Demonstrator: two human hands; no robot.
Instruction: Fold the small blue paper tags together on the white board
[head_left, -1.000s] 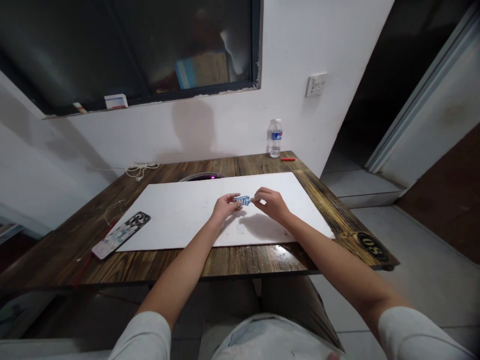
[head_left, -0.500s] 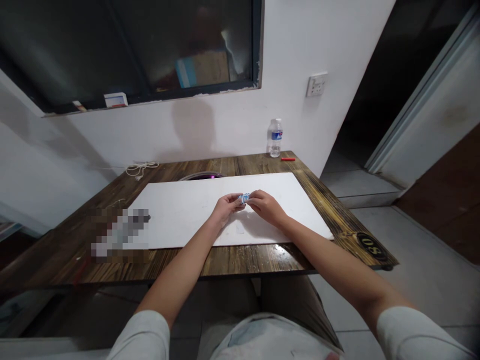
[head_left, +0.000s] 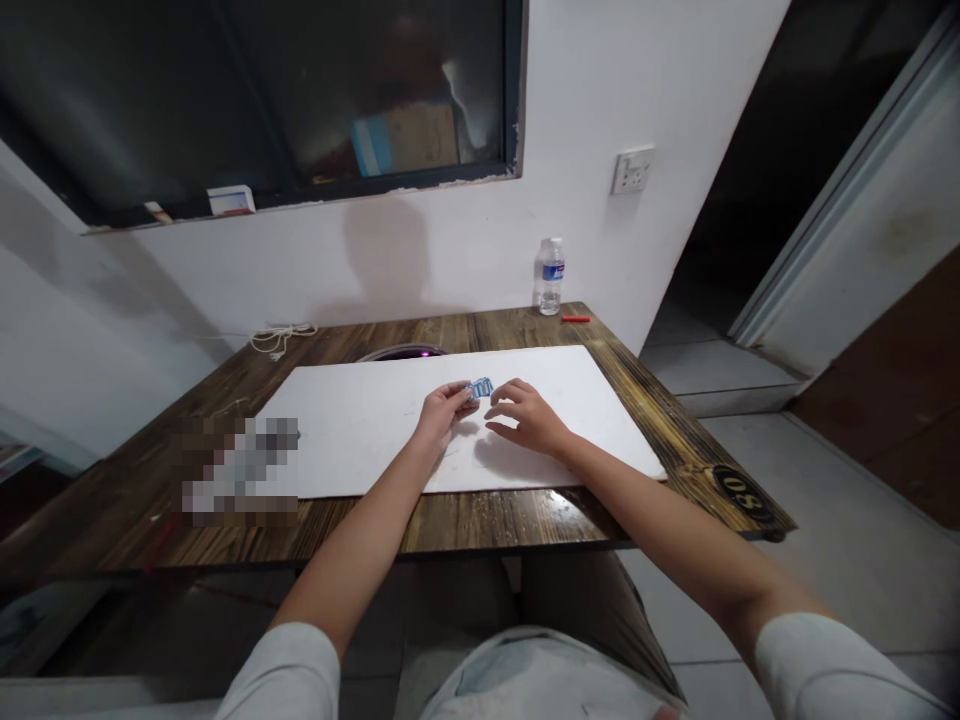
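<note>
Between the thumb and fingers of my left hand (head_left: 441,410) is a small flat blue-and-white piece (head_left: 481,387), held above the white board (head_left: 360,430). Its exact kind is too small to tell; pale bars show on its face. My right hand (head_left: 529,415) hovers just right of the piece, fingers spread and apart from it, nothing in them. Both hands cast shadows on the board.
The board lies on a dark wooden table (head_left: 517,520). Towards the wall stand a water bottle (head_left: 551,278), a red stick-like object (head_left: 576,319), a white cable (head_left: 281,338) and a dark round item (head_left: 405,352) partly behind the board. A blurred patch covers the left side.
My right hand has let go of the piece and opened its fingers. My left hand has shifted slightly left and turned the piece, so more of its face shows.
</note>
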